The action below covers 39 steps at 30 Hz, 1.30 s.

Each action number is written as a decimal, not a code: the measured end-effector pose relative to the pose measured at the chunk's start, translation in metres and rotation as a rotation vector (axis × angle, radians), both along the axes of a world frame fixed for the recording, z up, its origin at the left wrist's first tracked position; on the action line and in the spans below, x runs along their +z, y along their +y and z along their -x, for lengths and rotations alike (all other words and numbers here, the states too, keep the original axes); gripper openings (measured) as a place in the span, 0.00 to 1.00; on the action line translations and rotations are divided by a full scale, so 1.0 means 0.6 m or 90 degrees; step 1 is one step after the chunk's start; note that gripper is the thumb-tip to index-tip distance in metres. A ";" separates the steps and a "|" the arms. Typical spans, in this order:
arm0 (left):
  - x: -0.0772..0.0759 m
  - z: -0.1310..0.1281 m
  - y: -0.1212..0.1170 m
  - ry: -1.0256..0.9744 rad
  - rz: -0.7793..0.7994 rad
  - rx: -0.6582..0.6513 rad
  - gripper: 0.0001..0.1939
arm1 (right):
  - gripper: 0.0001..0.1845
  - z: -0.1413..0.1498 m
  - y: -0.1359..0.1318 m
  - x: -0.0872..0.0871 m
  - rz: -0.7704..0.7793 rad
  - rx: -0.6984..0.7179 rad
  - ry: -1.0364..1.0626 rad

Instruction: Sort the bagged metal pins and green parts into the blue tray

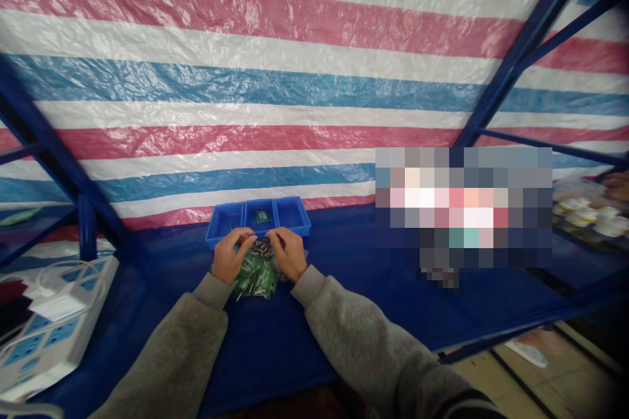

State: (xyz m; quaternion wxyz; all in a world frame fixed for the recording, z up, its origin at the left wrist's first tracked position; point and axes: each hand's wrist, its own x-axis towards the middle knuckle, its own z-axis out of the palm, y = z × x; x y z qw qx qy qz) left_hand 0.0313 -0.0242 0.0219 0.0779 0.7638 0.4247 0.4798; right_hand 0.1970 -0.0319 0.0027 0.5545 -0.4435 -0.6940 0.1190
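Note:
My left hand (232, 254) and my right hand (289, 253) face each other above a pile of small green and silvery pieces (257, 275), whose kind I cannot make out. Thumb and fingers are pinched together on both hands. Whatever is between the fingertips is too small to name. Darker metallic slivers lie just below my fingertips. Directly behind the hands is a blue tray (210, 236) with three compartments. A few small green pieces (261, 216) rest in its middle compartment.
The blue table (275, 353) carries everything. On the left sits a white power strip (83, 334) with cables. Blue metal posts (88, 226) frame a striped plastic sheet (275, 78) behind. White bottles (584, 215) stand far right, near a blurred-out area.

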 end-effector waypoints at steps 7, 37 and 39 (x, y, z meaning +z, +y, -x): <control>0.004 0.000 -0.002 0.008 -0.018 -0.019 0.10 | 0.15 0.000 0.001 0.000 -0.001 -0.002 0.007; 0.007 -0.001 -0.005 -0.013 0.022 -0.011 0.10 | 0.09 0.002 0.005 -0.006 0.017 0.053 0.010; 0.009 -0.001 -0.007 0.001 0.021 0.006 0.12 | 0.09 0.002 0.004 -0.005 0.021 0.066 0.007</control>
